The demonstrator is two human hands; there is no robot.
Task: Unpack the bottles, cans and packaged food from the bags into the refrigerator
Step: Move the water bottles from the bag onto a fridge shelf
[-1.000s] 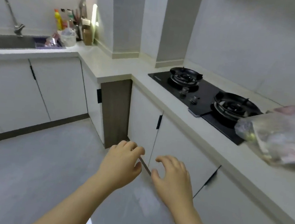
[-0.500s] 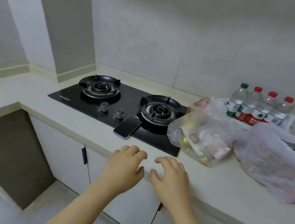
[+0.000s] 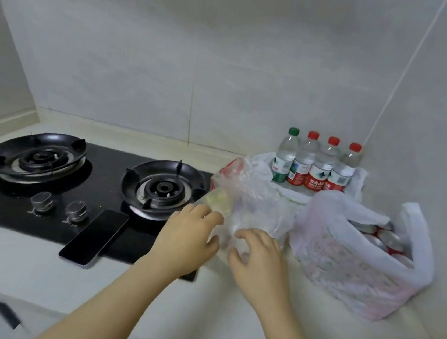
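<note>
A clear plastic bag (image 3: pixel 257 201) of packaged food lies on the counter just right of the hob. My left hand (image 3: pixel 189 235) is at its near left side with bent fingers; the fingertips are hidden, so a grip cannot be told. My right hand (image 3: pixel 257 255) touches the bag's front with spread fingers. To the right, a white plastic bag (image 3: pixel 345 268) stands open with several red cans (image 3: pixel 382 239) inside. Behind, several water bottles (image 3: pixel 316 163) stand upright in another white bag (image 3: pixel 359 177) against the wall.
A black two-burner gas hob (image 3: pixel 97 182) fills the left of the pale counter (image 3: pixel 309 334). A dark phone (image 3: pixel 94 235) lies across the hob's front edge, close to my left forearm. Tiled walls close off the back and right.
The view swung right from the sink corner to the hob and bags and moved closer. Both hands went forward from in front of the cabinets to the clear bag.
</note>
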